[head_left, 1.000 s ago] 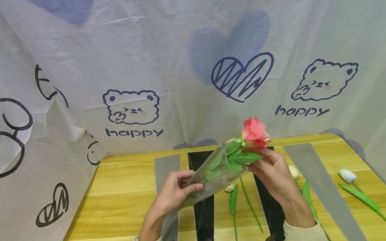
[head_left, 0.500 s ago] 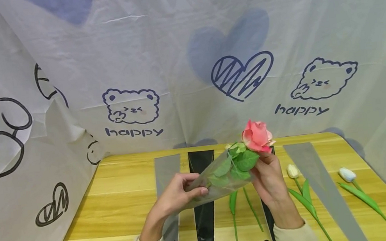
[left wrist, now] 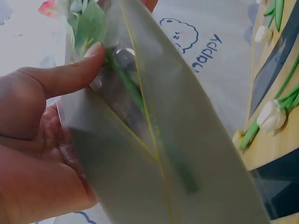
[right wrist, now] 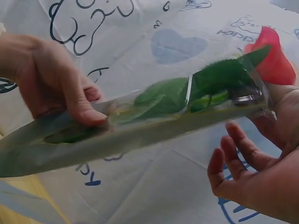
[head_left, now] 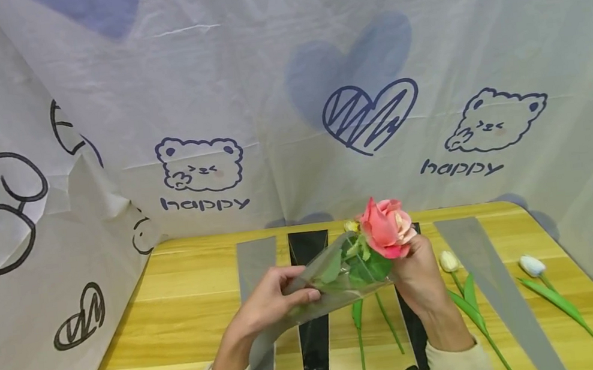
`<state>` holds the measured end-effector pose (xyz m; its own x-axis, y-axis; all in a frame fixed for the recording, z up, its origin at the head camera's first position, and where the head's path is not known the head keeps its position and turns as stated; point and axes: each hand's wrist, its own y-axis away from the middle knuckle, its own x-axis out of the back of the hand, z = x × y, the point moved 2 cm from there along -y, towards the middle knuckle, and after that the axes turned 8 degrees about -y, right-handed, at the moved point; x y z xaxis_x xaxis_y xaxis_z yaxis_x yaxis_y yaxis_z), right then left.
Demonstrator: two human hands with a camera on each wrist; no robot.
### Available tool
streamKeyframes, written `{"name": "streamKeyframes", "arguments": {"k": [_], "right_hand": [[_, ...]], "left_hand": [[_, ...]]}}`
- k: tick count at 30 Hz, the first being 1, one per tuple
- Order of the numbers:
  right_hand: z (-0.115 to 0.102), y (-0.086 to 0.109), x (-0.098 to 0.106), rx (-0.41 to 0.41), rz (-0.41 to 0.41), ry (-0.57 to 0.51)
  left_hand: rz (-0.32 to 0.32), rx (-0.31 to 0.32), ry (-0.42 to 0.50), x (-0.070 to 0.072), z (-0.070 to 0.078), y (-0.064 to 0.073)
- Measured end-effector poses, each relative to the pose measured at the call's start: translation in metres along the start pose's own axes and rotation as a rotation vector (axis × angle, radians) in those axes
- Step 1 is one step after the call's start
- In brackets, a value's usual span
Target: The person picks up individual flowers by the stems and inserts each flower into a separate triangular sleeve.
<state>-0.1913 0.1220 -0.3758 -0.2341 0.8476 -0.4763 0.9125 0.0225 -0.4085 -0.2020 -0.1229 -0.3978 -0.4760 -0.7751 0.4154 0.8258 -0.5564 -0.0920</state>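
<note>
A pink rose (head_left: pixel 388 226) with green leaves lies tilted inside a clear-and-grey flower sleeve (head_left: pixel 330 303), its bloom sticking out of the wide end at upper right. My left hand (head_left: pixel 272 296) grips the sleeve's narrower part, thumb on the near side. Through the film in the left wrist view the green stem (left wrist: pixel 126 84) shows, ending inside the sleeve. My right hand (head_left: pixel 422 274) is at the bloom's base by the sleeve's mouth. Its thumb and forefinger are partly hidden behind the rose and seem to pinch it; the other fingers (right wrist: pixel 229 163) are loosely curled.
On the wooden table (head_left: pixel 181 330) lie a white tulip (head_left: pixel 449 261) and a pale blue-white tulip (head_left: pixel 533 265) at right. More green stems (head_left: pixel 361 347) lie under the sleeve. Flat grey strips (head_left: pixel 503 290) and black strips (head_left: pixel 313 340) run front to back. A printed cloth (head_left: pixel 276 90) hangs behind.
The rose's bloom has come lower and turned toward the camera, with the right hand moving down alongside it. My left hand keeps its grip, slightly lower than before.
</note>
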Motion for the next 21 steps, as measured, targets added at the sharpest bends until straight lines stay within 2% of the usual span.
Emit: {"name": "streamKeyframes", "arguments": {"k": [2, 6, 9, 13, 17, 21], "right_hand": [[-0.001, 0.0, 0.0, 0.004, -0.035, 0.01], [-0.001, 0.001, 0.0, -0.002, -0.049, 0.07], [0.001, 0.002, 0.0, -0.036, -0.027, 0.125], [0.001, 0.001, 0.003, -0.126, -0.021, 0.158], [-0.005, -0.001, 0.014, -0.214, -0.081, 0.16], [-0.014, -0.001, 0.025, -0.215, -0.137, 0.098]], "left_hand": [[-0.019, 0.0, 0.029, -0.001, 0.0, 0.0], [-0.036, -0.035, 0.074, -0.004, 0.0, 0.0], [-0.014, -0.045, 0.086, -0.005, 0.001, 0.001], [0.023, -0.033, 0.096, -0.006, 0.0, 0.001], [0.049, -0.036, 0.077, -0.004, -0.003, 0.0], [0.08, -0.03, 0.094, -0.001, -0.006, 0.001]]}}
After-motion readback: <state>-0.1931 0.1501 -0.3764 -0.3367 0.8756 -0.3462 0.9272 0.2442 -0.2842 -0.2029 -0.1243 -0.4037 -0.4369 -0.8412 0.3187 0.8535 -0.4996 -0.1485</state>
